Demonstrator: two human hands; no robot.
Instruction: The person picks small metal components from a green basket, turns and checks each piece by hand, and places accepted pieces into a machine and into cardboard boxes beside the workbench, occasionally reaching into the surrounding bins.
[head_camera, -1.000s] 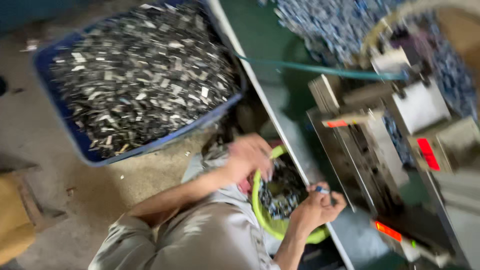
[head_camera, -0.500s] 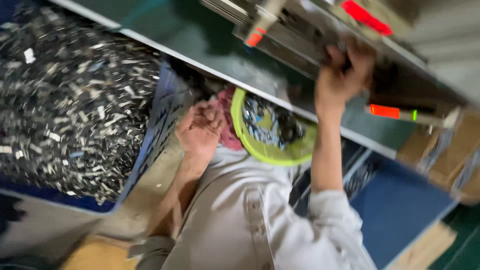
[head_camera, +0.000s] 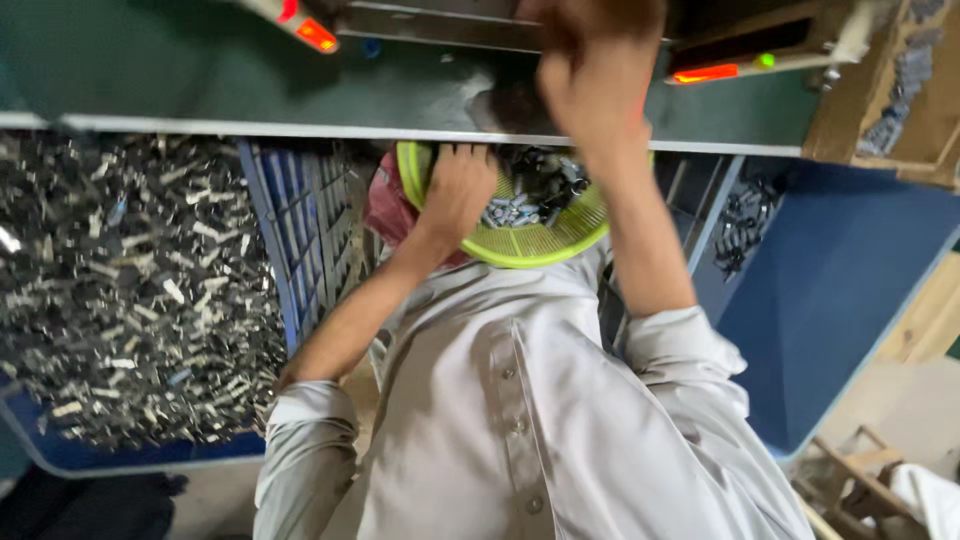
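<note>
A round yellow-green basket (head_camera: 545, 245) with small dark metal parts sits in my lap, half under the green table edge (head_camera: 250, 125). My left hand (head_camera: 455, 190) lies over the basket's left rim with fingers curled down onto it. Beside it shows a pink cloth (head_camera: 385, 205). My right hand (head_camera: 595, 80) is raised in front of the machine (head_camera: 440, 15) on the table. It is blurred and looks closed; whatever it may hold is hidden.
A blue crate (head_camera: 300, 240) heaped with small silvery and dark metal pieces (head_camera: 130, 300) stands at my left. A blue bin (head_camera: 850, 300) with a few dark parts is at my right. Red and green lamps (head_camera: 715, 70) glow on the machine. Wooden boards (head_camera: 935, 320) lie far right.
The view has swung round. My left hand has moved from the pink cloth onto the basket rim. My right hand stays raised at the machine.
</note>
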